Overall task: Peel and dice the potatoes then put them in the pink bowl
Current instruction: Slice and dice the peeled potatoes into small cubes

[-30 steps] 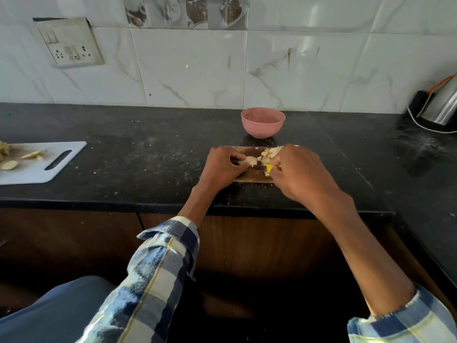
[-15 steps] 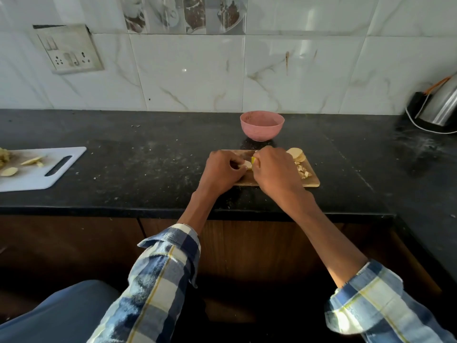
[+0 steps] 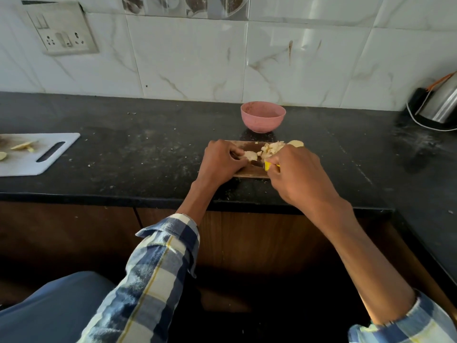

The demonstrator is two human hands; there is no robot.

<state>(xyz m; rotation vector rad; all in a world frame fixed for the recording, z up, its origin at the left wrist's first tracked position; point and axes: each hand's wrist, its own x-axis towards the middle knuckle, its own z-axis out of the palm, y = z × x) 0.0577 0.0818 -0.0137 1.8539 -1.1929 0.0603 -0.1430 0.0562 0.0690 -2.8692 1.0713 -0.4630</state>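
A: Going left to right from the wooden board [image 3: 249,170]: left hand [image 3: 220,162] has fingers curled onto a potato piece [image 3: 250,155]. Right hand [image 3: 300,177] is closed round a yellow-handled knife [image 3: 268,165].

B: Risks?

A: Blade's close to those fingertips, so a slip cuts. Diced pile [image 3: 272,147] could scatter. Pink bowl [image 3: 263,116] sits just behind the board. No readable writing.

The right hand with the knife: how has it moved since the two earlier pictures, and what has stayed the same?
The right hand went left toward the left hand, then came back right, gripping the yellow-handled knife throughout. The left hand kept holding the potato piece on the wooden board; the pink bowl stayed put.
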